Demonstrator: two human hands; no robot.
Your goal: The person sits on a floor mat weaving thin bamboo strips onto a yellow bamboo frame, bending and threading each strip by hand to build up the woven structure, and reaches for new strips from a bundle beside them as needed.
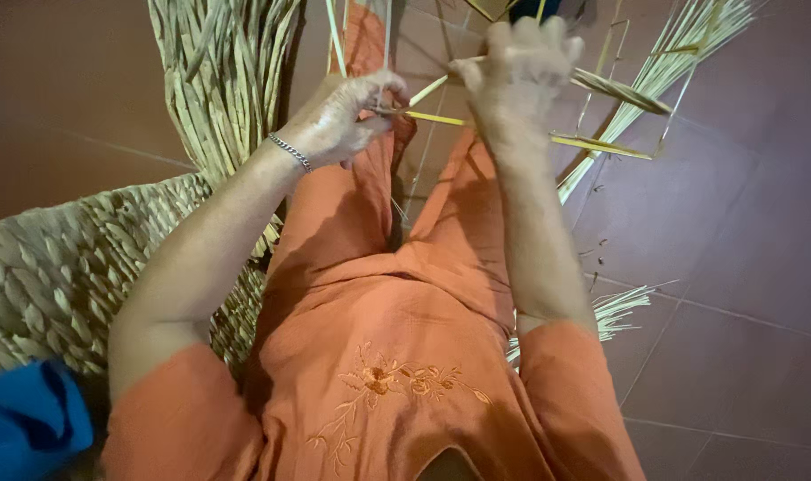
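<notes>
My left hand [343, 116] wears a thin chain bracelet and pinches a pale yellow straw strip [436, 118] near its end. My right hand [515, 76] is closed on the same run of strips a little further right, where several flat yellow strips [601, 142] fan out toward the tiled floor. Both hands are held above my lap, over orange trousers [370, 214]. The exact crossing of the strips between the fingers is hidden by the hands.
A bundle of dried grass stalks [223, 80] stands at the upper left. A woven straw mat or basket [58, 267] lies at the left. More loose straw [681, 44] spreads at the upper right on brown floor tiles [735, 232]. Blue cloth [27, 419] shows at the bottom left.
</notes>
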